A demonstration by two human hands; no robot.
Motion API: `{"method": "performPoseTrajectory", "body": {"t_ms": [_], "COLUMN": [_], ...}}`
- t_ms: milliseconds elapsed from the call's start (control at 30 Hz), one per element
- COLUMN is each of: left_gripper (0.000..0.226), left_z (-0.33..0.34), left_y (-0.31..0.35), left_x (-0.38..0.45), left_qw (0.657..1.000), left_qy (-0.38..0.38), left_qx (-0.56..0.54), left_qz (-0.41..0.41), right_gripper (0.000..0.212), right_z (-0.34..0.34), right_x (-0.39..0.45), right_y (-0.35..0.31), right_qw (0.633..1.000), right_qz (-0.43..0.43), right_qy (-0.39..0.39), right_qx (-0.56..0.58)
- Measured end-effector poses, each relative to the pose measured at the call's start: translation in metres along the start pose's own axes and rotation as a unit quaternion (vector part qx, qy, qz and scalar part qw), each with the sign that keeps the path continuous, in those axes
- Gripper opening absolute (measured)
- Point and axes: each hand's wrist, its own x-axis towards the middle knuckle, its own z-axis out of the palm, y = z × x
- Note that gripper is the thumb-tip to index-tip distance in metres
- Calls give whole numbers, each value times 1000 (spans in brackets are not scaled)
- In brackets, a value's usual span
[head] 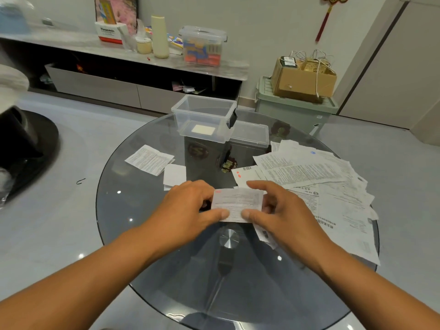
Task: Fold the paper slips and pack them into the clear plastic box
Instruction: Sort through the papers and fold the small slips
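While both hands meet over the middle of the round glass table (pixel 142 234), a folded paper slip (pixel 237 204) is held between them. Left hand (pixel 190 208): at 9 o'clock of the slip, thumb pressed on its near edge, fingers curled behind its left end. Right hand (pixel 278 210): at 3 o'clock of the slip, thumb on the near edge just beside the left thumb, fingers arched over the right end. Both hands closed on the slip.

Loose paper slips (pixel 321 182): a spread, overlapping heap at 2 to 4 o'clock of the hands, its nearest sheets passing under the right hand.

Small white slips (pixel 175 175): at 11 o'clock, just beyond the left hand. Printed sheet (pixel 150 159): farther out at 10 o'clock, flat on the table.

Clear plastic box (pixel 204 117): at 12 o'clock, well apart from the hands, at the far table edge, open-topped, one pale folded piece (pixel 203 129) flat on its floor. Box lid (pixel 250 134): touching the box at its right side.
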Motion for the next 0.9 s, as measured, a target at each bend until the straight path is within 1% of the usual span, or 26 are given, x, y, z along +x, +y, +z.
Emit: {"method": "performPoseTrajectory", "body": {"t_ms": [33, 67, 133, 167, 200, 233, 300, 333, 367, 400, 433, 500, 567, 633, 700, 767, 833, 900], "left_gripper": [23, 29, 57, 66, 68, 61, 37, 28, 26, 27, 29, 34, 38, 52, 73, 89, 89, 75], "left_z": [1, 1, 2, 2, 1, 1, 1, 1, 1, 2, 2, 3, 2, 1, 1, -4, -13, -20], "left_y": [1, 3, 3, 2, 1, 0, -2, -3, -3, -3, -3, -2, -1, -1, -3, -4, -3, -3], "left_x": [1, 1, 2, 2, 2, 2, 4, 4, 3, 4, 4, 5, 6, 6, 6, 6, 5, 3], "left_qw": [1000, 999, 998, 998, 999, 999, 993, 990, 990, 992, 992, 992, 994, 998, 1000, 999, 998, 995], "left_qy": [12, 20, 22, 23, 27, 29, 25, 11, -9, -25, -32, -38, -35, -27, -26, -42, -65, -64], "left_qx": [-12, -24, -38, -29, -9, 20, 88, 107, 109, 103, 100, 102, 92, 52, 6, -19, -9, 35], "left_qz": [-16, -30, -43, -40, -26, 0, 70, 87, 84, 74, 67, 58, 49, 27, 12, 11, 22, 62], "right_gripper": [60, 66, 76, 78, 77, 73, 61, 55, 51, 47, 44, 39, 37, 39, 41, 40, 39, 40], "right_z": [4, 6, 11, 13, 13, 12, 6, 3, -1, -4, -5, -5, -3, -2, 1, 6, 11, 13], "right_x": [2, 4, 8, 8, 8, 8, 5, 3, 2, 2, 2, 2, 1, -2, -6, -8, -7, -6], "right_y": [-1, -2, -6, -7, -7, -8, -12, -14, -16, -18, -19, -22, -24, -24, -25, -23, -18, -17], "right_qw": [1000, 1000, 999, 999, 998, 997, 990, 985, 982, 982, 986, 997, 998, 998, 998, 998, 994, 988], "right_qz": [14, 28, 48, 48, 48, 44, 26, 21, 24, 35, 46, 60, 45, 8, -25, -47, -76, -97], "right_qy": [5, 7, 7, 10, 14, 21, 37, 45, 46, 36, 25, 7, 18, 16, -20, -48, -52, -44], "right_qx": [7, 4, -8, -17, -34, -59, -137, -167, -183, -181, -155, -51, 39, 67, 53, 5, -62, -109]}}
